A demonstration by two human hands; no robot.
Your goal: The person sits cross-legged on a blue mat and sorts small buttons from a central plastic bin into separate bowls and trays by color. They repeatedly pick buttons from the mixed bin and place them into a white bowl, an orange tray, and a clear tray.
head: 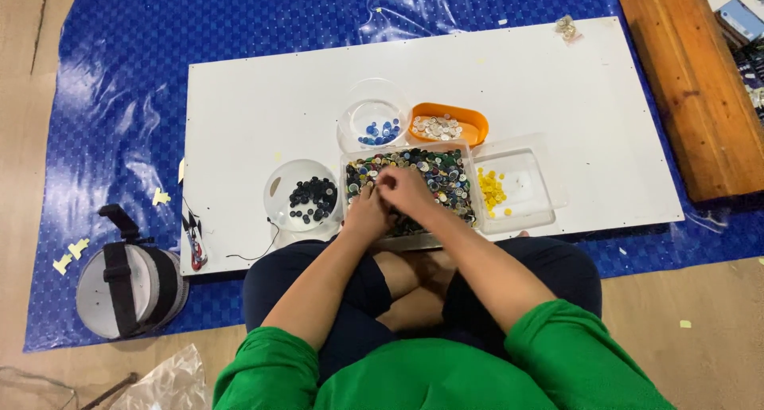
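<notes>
Both my hands rest in a clear rectangular tray (469, 179) filled with several mixed-colour buttons. My left hand (366, 213) lies on the near left part of the pile, fingers curled. My right hand (406, 191) sits just beside it on the buttons, fingertips pinched together near the tray's middle; whether a button is between them is too small to tell. Around the tray stand a clear bowl of black buttons (306, 197), a clear bowl of blue buttons (374, 123), an orange dish of pale buttons (447, 125) and a clear tray of yellow buttons (517, 191).
Everything sits on a white board (263, 99) laid on a blue mat (119, 76). A grey round pouch with black straps (127, 290) lies at the left, a wooden bench (696, 83) at the right. My crossed legs touch the board's near edge.
</notes>
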